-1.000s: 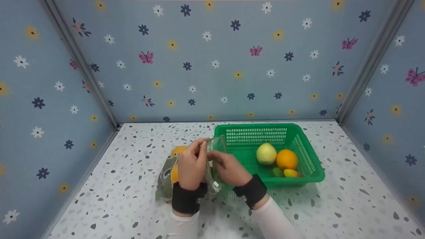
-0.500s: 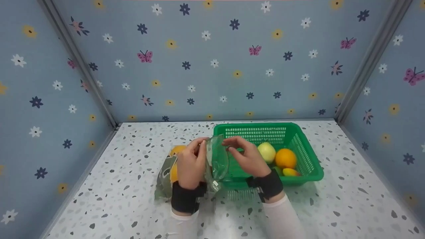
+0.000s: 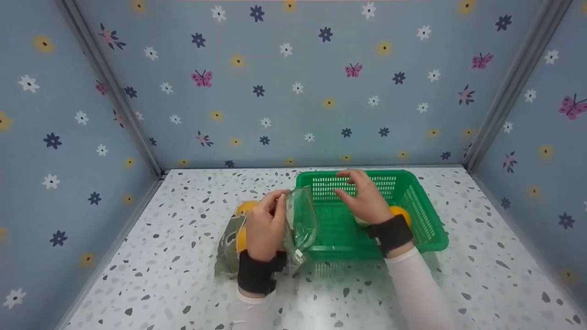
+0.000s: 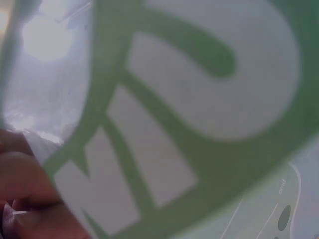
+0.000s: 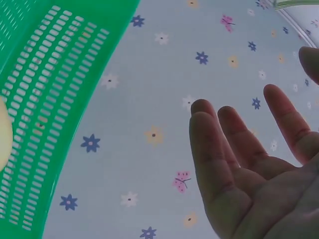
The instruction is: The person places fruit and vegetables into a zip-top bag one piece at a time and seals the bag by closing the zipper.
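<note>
My left hand (image 3: 266,229) pinches the upper edge of a clear plastic bag (image 3: 303,220), whose open side faces right toward the basket. Orange-coloured fruit (image 3: 246,207) shows inside the bag's left part, behind the hand. Green print with pale letters on the bag (image 4: 224,124) fills most of the left wrist view, beside my fingers (image 4: 30,179). Over the green plastic basket (image 3: 435,238), my right hand (image 3: 364,199) is raised with fingers spread and nothing in them. Below it in the basket, an orange (image 3: 401,213) and a pale fruit (image 3: 361,222) are partly hidden by that hand and wrist.
The speckled white tabletop (image 3: 169,256) is bounded by flowered blue panels (image 3: 293,91) at the back and both sides. The basket stands at the back right, its near left corner close behind the bag.
My right hand has let go of the bag's edge and moved right, over the basket, now covering part of the fruit. The left hand and bag have stayed in place.
</note>
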Demonstrator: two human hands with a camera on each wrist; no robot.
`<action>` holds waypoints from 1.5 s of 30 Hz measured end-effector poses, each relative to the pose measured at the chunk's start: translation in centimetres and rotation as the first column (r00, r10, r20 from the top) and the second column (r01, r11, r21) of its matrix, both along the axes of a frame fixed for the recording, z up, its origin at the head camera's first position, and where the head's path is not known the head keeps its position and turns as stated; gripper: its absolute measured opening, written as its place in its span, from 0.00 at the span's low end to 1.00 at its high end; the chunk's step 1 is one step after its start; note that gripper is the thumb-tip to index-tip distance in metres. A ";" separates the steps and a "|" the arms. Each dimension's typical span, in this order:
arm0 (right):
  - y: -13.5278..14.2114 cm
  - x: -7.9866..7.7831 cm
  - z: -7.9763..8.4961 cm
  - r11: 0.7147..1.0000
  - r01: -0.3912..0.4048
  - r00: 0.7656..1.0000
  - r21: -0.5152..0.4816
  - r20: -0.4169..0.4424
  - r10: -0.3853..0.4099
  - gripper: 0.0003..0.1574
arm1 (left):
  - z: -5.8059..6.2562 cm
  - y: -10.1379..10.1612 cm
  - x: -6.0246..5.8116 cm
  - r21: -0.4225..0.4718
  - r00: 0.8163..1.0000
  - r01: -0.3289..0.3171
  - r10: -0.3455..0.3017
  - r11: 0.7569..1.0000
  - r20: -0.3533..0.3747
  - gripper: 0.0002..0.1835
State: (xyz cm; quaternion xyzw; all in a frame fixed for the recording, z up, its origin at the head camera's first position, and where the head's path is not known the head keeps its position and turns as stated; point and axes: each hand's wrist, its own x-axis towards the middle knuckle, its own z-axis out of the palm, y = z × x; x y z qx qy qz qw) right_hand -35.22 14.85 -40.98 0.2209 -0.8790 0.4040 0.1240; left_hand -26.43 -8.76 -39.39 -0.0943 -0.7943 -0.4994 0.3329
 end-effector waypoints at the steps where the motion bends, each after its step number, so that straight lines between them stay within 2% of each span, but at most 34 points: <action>1: 0.2 -0.3 0.0 0.999 0.014 1.000 0.030 0.017 -0.015 0.26 | 0.0 0.0 0.0 0.001 1.000 0.002 -0.002 1.000 0.001 0.10; 5: 1.0 -1.6 -0.2 0.987 0.034 0.995 0.159 0.087 -0.048 0.29 | 0.0 0.0 0.0 0.011 1.000 0.000 -0.001 1.000 0.007 0.10; 9: 1.5 -2.8 -0.9 0.955 0.035 0.989 0.294 0.127 -0.075 0.33 | 0.1 0.1 -0.1 0.011 1.000 0.001 -0.001 1.000 0.004 0.10; 13: 1.9 -3.6 -1.7 0.905 0.043 0.982 0.423 0.151 -0.117 0.37 | 0.0 0.1 -0.1 0.004 1.000 -0.001 0.001 1.000 0.000 0.10; 16: 1.9 -3.8 -2.3 0.857 0.037 0.976 0.514 0.167 -0.142 0.41 | 0.0 0.1 -0.1 -0.002 1.000 -0.005 0.005 1.000 -0.001 0.09; 23: 1.8 -4.2 -3.1 0.747 -0.023 0.962 0.665 0.217 -0.164 0.44 | 0.0 0.1 -0.2 -0.007 1.000 -0.004 0.004 1.000 -0.006 0.09; 28: 2.2 -4.7 -3.4 0.705 -0.062 0.948 0.706 0.263 -0.180 0.39 | 0.0 0.1 -0.1 0.001 1.000 -0.001 0.001 1.000 -0.003 0.10; 32: 2.8 -4.9 -3.8 0.704 -0.099 0.927 0.703 0.323 -0.192 0.38 | -0.1 0.1 -0.1 -0.001 1.000 -0.001 0.001 1.000 -0.006 0.10; 38: 3.0 -5.1 -3.9 0.720 -0.141 0.907 0.679 0.381 -0.181 0.41 | -0.1 0.1 -0.2 -0.008 1.000 -0.001 0.001 1.000 -0.019 0.09; 41: 2.9 -5.3 -4.0 0.731 -0.136 0.913 0.669 0.370 -0.169 0.39 | -0.2 0.1 -0.2 -0.010 1.000 -0.002 0.002 1.000 -0.017 0.10; 45: 2.8 -5.6 -4.1 0.740 -0.121 0.937 0.662 0.322 -0.135 0.38 | -0.2 0.1 -0.2 -0.015 1.000 -0.004 0.004 1.000 -0.009 0.10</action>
